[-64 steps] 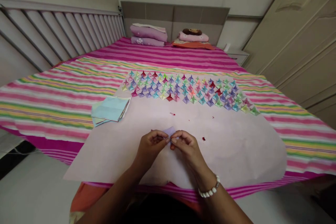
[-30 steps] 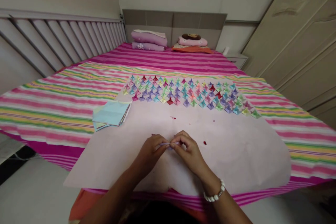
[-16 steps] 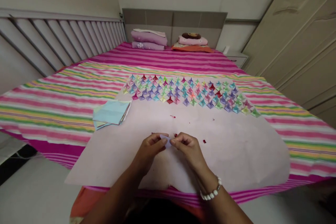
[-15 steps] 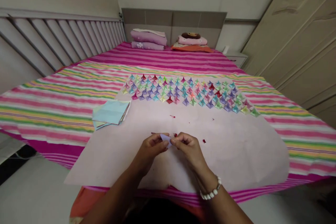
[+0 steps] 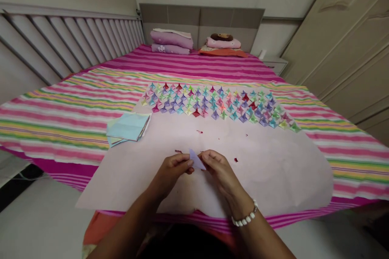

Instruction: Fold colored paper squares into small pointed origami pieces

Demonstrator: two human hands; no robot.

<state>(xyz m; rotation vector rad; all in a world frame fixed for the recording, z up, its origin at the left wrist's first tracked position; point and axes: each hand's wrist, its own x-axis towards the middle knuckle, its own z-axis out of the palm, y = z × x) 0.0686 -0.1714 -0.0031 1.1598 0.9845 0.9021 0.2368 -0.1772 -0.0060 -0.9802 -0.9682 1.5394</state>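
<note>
A small folded piece of lavender paper (image 5: 197, 161) is held up between my two hands, above a large pale sheet (image 5: 273, 170). My left hand (image 5: 174, 170) pinches its left side between thumb and fingers. At its right edge my right hand (image 5: 217, 166) closes thumb and forefinger on the paper; a bracelet of white beads is on that wrist. Beyond the hands, rows of small folded paper pieces (image 5: 223, 107) in many colours run across the far part of the sheet. Left of them lies a stack of light blue and other square papers (image 5: 129, 126).
Dark red scraps (image 5: 236, 160) are scattered on the pale sheet. Under it spreads a striped cloth (image 5: 60, 117) on a bed with a grey headboard (image 5: 170, 16). Folded bedding (image 5: 172, 40) is piled at the far end. A slatted rail (image 5: 75, 44) borders the left side.
The lavender paper has turned between my fingers and shows more of its face. Both hands have stayed almost in place, and the view has tilted slightly.
</note>
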